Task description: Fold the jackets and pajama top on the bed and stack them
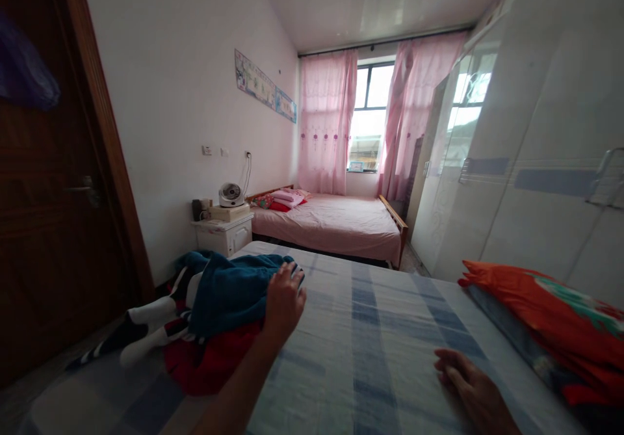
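- Near the right edge of the striped bed (331, 370), orange cloth (541, 298) is piled; a pink bed (341, 224) is seen beyond.
- Teal cloth (229, 292) is laid at left over red cloth (209, 363), its long axis roughly crosswise; white-and-black clothing (151, 311) is pointed doorward.
- Left hand (285, 295): fingers spread, rested on the teal cloth's right end.
- Right hand (463, 380): fingers loosely parted; bed contact cannot be told.

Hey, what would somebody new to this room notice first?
Probably the bright orange cloth at the right side of the blue-patterned sheet. Next, the teal cloth by the left hand, with red cloth beneath it. Beyond, pink curtains frame the bright window.
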`<state>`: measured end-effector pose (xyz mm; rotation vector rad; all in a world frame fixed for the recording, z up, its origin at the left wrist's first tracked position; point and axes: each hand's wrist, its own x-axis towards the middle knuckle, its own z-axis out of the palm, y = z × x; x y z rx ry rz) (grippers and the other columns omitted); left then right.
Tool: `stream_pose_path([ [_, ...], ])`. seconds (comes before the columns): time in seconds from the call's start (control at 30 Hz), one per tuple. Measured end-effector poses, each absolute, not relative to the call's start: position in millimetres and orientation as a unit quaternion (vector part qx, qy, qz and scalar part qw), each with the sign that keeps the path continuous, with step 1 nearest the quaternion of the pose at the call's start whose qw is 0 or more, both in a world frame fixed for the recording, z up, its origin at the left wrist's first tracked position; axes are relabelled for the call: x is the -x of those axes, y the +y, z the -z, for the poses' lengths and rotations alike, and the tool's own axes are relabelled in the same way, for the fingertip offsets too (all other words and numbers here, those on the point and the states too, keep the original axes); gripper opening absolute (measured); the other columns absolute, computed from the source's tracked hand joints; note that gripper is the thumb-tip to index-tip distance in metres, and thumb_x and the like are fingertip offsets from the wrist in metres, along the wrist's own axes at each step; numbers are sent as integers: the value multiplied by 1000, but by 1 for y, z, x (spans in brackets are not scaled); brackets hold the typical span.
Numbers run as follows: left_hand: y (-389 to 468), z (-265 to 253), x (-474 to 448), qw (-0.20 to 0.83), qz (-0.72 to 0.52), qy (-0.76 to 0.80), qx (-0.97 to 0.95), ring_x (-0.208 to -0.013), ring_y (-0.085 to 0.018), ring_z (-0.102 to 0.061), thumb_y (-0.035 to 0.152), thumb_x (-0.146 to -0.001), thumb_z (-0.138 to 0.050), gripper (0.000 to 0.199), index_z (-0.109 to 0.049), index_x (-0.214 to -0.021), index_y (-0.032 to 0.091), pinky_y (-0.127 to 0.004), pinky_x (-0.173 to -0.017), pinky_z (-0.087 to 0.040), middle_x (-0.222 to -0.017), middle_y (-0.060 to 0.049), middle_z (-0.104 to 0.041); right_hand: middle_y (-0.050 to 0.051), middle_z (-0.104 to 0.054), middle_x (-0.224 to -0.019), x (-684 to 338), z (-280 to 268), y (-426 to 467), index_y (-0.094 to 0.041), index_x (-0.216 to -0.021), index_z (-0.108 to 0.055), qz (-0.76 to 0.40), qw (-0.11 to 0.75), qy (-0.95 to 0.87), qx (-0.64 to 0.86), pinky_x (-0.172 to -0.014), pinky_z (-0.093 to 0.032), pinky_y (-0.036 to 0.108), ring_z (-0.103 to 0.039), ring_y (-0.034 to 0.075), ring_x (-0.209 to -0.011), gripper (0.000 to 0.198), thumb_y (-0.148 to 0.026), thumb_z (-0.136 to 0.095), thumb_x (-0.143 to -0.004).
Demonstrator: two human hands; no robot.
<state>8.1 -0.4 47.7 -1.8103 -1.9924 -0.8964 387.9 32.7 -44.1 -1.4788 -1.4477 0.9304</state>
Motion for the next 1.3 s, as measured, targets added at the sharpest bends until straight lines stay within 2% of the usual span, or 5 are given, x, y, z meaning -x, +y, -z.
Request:
stream_pose_path([
  [0.23, -31, -84, 95, 206, 306, -790, 489, -128, -47, -25, 33, -75, -55, 50, -53, -119, 9, -71, -95, -14, -133, -25, -43, 3, -72, -80, -389, 51, 36, -22, -94, -60, -358, 408, -602, 586, -71, -52, 31, -68, 22, -74, 42, -47, -50, -62],
  [0.4, -38, -94, 145, 29, 346, -821, 454, -91, -39, -59, 38, -60, -72, 42, -63, -87, 8, -44, -79, -42, -83, -15, -65, 2, -72, -81, -392, 52, 38, -23, -94, -60, -317, 387, -625, 600, -71, -50, 31, -67, 22, -74, 40, -47, -48, -64],
  [0.53, -31, -118, 152, -11, 430, -781, 453, -66, -22, -61, 39, -67, -67, 28, -59, -67, 12, -26, -61, -42, -57, -2, -57, 2, -73, -81, -391, 46, 35, -23, -93, -61, -311, 371, -628, 609, -71, -50, 31, -67, 22, -75, 43, -49, -48, -63],
  [0.97, 18, -242, 10, -73, 728, -404, 549, -56, -7, -48, 25, -73, -62, 10, -57, -80, 20, -19, -51, -38, -65, 5, -54, 2, -73, -86, -392, 40, 35, -24, -91, -65, -250, 351, -650, 626, -73, -51, 32, -68, 23, -82, 44, -52, -48, -62],
  [1.3, 40, -161, -85, -279, 617, -447, 585, -58, -12, -52, 24, -79, -57, 7, -57, -79, 18, -26, -59, -45, -64, 0, -55, 13, -67, -108, -390, 44, 17, -19, -116, -55, -168, 407, -740, 509, -82, -53, 41, -63, 31, -98, 56, -51, -51, -70],
])
